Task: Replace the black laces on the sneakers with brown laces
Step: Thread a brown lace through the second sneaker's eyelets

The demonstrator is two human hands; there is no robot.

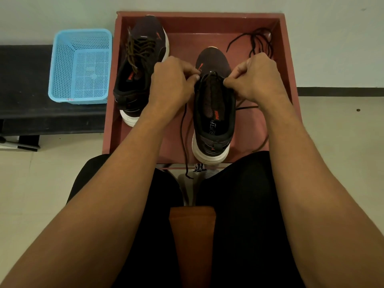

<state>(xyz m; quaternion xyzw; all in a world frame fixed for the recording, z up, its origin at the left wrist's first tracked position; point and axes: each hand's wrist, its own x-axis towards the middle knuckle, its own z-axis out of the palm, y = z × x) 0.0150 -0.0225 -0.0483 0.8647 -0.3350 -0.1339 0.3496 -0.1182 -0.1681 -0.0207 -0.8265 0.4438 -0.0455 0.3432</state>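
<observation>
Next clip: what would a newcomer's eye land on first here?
The left hand and right hand pinch a dark lace at the front eyelets of the near sneaker in the red tray. The other sneaker, far left in the tray, already wears brown laces, and loose black laces lie in its far right corner.

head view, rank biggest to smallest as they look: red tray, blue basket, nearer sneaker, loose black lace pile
1. red-brown wooden tray
2-3. light blue plastic basket and nearer dark white-soled sneaker: about alike, sneaker sits closer, so unranked
4. loose pile of black laces
</observation>
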